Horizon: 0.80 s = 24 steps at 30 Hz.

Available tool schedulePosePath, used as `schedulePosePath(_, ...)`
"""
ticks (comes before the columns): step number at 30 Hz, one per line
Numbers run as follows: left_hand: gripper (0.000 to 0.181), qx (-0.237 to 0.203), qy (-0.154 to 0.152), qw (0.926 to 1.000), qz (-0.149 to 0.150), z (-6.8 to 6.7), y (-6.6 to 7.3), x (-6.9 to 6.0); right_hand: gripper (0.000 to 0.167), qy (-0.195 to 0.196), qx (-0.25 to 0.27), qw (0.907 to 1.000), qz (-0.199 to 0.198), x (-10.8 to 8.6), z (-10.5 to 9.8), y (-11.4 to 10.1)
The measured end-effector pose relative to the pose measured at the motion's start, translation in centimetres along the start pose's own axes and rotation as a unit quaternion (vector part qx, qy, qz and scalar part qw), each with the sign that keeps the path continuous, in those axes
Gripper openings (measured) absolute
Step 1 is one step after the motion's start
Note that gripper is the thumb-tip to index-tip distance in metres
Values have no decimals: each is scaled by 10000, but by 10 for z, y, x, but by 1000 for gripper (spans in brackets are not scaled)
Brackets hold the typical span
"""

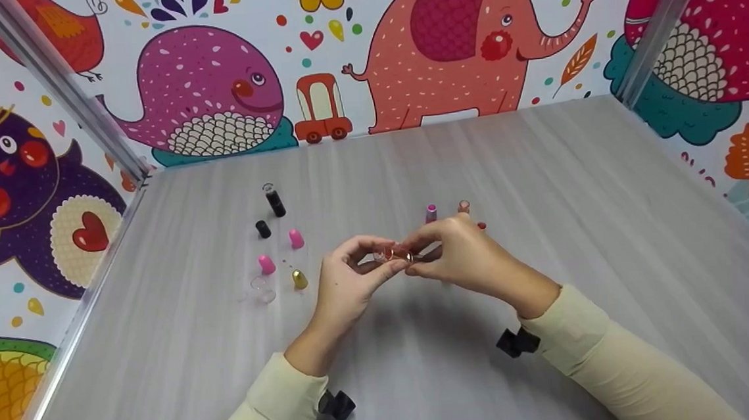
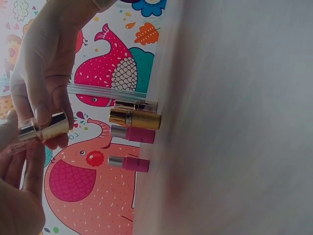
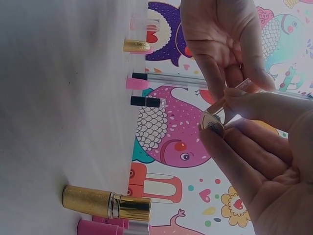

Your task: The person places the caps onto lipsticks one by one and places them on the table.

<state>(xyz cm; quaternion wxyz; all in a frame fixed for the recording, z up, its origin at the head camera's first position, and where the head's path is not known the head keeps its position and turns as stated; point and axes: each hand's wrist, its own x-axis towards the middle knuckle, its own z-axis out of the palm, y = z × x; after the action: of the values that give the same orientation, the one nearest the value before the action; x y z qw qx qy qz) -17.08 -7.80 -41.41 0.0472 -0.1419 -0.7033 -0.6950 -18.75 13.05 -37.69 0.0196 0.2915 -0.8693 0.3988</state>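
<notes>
From where I stand, the item under examination is a small lipstick tube (image 2: 55, 126), held in the air above the desk (image 1: 160, 357), between the 2 hands. The left hand (image 1: 351, 267) has thumb and fingertips nearly closed on its clear end (image 3: 250, 86); the right hand (image 1: 469, 249) pinches the shiny metallic end (image 3: 212, 122) in similar fashion. I observe nothing else in either grip. The fingertips cover much of the middle, so I cannot say whether the 2 parts are fully joined.

Handling assessment: the piece looks light and stiff. The polished metal would likely prove slippery, and the clear plastic liable to scratch or crack under a hard squeeze. Best hold, in my judgement: thumb and fingertips on the sides of each end, both ends kept in line, with no sideways bending at the joint.

Noted on the left of the desk: 2 pink caps (image 1: 295, 238), 1 gold cap (image 1: 299, 279), 1 black cap (image 1: 262, 229) and 1 black tube (image 1: 275, 200), standing upright. Near the right hand, 1 gold tube (image 2: 142, 119) and 2 pink tubes (image 2: 137, 164) also stand upright.
</notes>
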Motion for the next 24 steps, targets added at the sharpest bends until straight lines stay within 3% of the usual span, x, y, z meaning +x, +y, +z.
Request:
schedulePosePath(9, 31, -275, -277, 9991, 145, -4, 2, 1, 22, -43, 346, 9993, 105, 1, -4, 1)
schedulePosePath(17, 33, -361, 51, 9988, 336, -9, 11, 4, 24, 229, 779, 9967, 80, 2, -21, 5)
schedulePosePath(24, 32, -256, 311, 9978, 526, -16, 13, 9, 22, 771, 498, 9945, 499, 2, -44, 12)
